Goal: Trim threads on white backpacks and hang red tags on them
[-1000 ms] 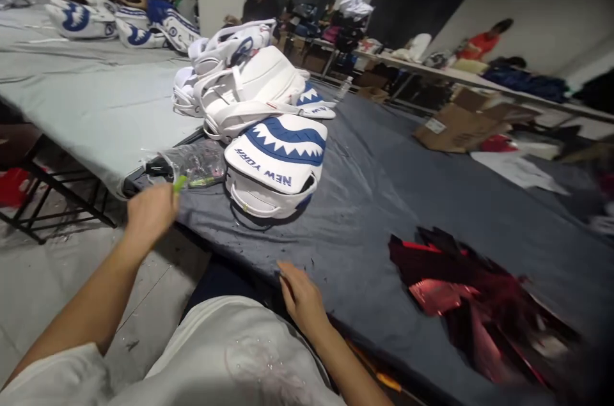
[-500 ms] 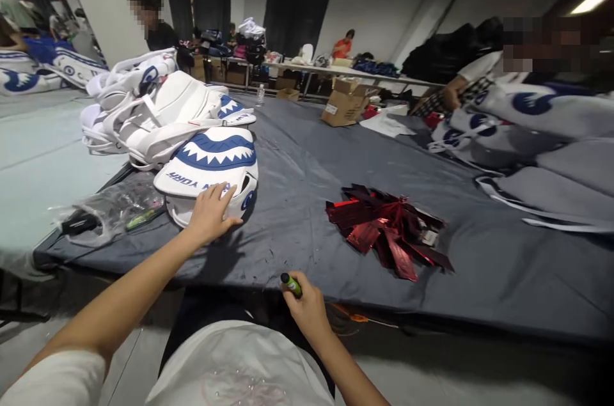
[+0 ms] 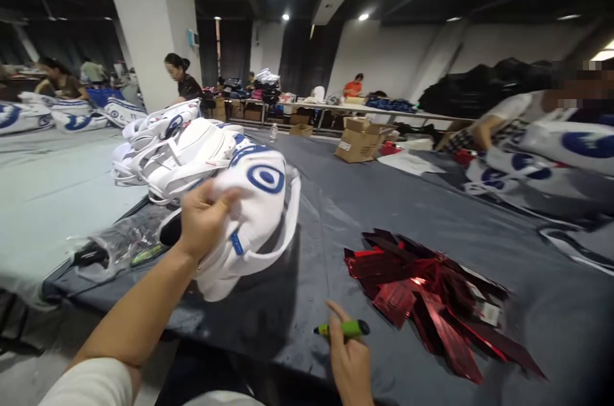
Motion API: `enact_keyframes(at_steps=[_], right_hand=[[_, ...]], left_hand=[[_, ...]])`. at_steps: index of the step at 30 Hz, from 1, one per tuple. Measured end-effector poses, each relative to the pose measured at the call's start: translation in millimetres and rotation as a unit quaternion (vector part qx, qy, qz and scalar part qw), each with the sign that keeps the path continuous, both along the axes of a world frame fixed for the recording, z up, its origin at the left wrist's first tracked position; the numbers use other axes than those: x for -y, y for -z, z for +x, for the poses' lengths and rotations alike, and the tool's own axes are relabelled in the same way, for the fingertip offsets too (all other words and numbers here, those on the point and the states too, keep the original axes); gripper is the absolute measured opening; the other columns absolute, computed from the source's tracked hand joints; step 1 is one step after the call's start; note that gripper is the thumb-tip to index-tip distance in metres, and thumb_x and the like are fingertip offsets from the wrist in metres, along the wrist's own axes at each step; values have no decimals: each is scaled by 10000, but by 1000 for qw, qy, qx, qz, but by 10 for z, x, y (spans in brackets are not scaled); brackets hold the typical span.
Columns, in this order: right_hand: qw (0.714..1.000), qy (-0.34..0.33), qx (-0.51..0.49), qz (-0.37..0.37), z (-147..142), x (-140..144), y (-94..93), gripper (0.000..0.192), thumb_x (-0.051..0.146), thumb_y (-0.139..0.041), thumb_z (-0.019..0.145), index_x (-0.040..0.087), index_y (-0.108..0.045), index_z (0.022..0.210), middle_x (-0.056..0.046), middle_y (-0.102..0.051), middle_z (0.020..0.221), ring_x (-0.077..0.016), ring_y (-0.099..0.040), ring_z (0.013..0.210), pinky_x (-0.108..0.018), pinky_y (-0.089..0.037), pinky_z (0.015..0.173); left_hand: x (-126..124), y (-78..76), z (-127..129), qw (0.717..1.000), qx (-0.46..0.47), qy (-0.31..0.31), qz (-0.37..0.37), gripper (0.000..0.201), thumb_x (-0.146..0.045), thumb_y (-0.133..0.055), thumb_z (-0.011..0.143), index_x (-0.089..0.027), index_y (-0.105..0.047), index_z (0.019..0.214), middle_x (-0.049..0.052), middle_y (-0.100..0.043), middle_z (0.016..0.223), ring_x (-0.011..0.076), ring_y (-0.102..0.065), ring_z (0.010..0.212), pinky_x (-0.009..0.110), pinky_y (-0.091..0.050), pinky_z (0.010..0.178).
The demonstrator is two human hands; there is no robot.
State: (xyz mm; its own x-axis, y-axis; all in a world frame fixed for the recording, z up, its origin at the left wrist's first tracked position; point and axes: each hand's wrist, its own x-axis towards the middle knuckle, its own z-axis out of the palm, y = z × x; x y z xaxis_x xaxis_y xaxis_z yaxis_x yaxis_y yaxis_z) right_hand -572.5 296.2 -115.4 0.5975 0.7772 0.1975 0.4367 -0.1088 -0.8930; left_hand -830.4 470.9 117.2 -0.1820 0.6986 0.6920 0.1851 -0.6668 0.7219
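Observation:
My left hand (image 3: 204, 217) is closed on a white bag (image 3: 261, 211) with a blue eye design and a white strap. The bag is tilted and partly lifted over the grey-covered table. My right hand (image 3: 349, 355), low in front of me, grips a green marker pen (image 3: 348, 328) with dark ends. Right of that hand lies a fanned bundle of shiny red foil strips (image 3: 426, 297). Behind the held bag is a heap of similar white bags (image 3: 192, 144). Left of it rests a clear plastic bag (image 3: 125, 243) with items inside.
Dark grey cloth (image 3: 330, 201) covers the table. A cardboard box (image 3: 362, 139) and a small bottle (image 3: 273, 132) stand toward its far side. At the right, a person (image 3: 518, 109) works beside more white bags (image 3: 566, 137). Other people are at tables farther back.
My left hand has gone from resting on the bag to gripping and tilting it up, showing its eye side. My right hand, with the marker, has moved from the table edge over the table. The view has lifted.

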Motion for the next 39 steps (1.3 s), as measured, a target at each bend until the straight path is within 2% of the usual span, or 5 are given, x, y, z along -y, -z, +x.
enact_keyframes(at_steps=[11, 15, 20, 28, 39], right_hand=[[965, 112, 115, 208, 311, -272, -606, 532, 481, -588, 916, 150, -608, 1332, -116, -750, 1003, -217, -725, 800, -387, -562, 846], [937, 25, 249, 242, -37, -489, -847, 362, 371, -525, 957, 157, -655, 1218, -132, -728, 1091, -245, -690, 1026, -425, -527, 951], [881, -315, 352, -26, -840, -967, -1074, 289, 207, -562, 908, 221, -648, 1184, -80, -718, 1020, -241, -657, 1037, -375, -480, 925], [910, -43, 301, -283, -131, -468, -715, 350, 137, -522, 910, 178, -564, 1256, -170, -660, 1126, -260, -669, 896, -353, -462, 761], [990, -18, 50, -130, -267, -745, -572, 396, 555, -639, 860, 289, -590, 1150, 88, -667, 837, -106, -591, 690, -220, -457, 685]], left_hand=[[1060, 2092, -965, 904, 27, -204, -374, 597, -664, -645, 733, -196, -646, 1103, 153, -686, 1125, 401, -612, 1155, 598, -466, 1010], [1031, 1784, -938, 944, -301, -80, -111, 545, -438, -460, 958, -222, -434, 1458, 149, -499, 1481, 296, -450, 1393, 522, -324, 1179], [961, 1665, -207, 762, -620, 189, 10, 703, -624, -526, 904, -211, -468, 1470, 155, -446, 1539, 401, -304, 1469, 664, -131, 1197], [1553, 2578, -428, 813, -561, 136, 73, 855, -518, -571, 882, -258, -183, 1599, 160, -320, 1606, 427, -323, 1457, 670, -108, 1178], [1776, 2873, -532, 847, -507, 155, 41, 872, -356, -560, 790, -435, -168, 1565, 41, -317, 1600, 424, -539, 1305, 698, -338, 1078]])
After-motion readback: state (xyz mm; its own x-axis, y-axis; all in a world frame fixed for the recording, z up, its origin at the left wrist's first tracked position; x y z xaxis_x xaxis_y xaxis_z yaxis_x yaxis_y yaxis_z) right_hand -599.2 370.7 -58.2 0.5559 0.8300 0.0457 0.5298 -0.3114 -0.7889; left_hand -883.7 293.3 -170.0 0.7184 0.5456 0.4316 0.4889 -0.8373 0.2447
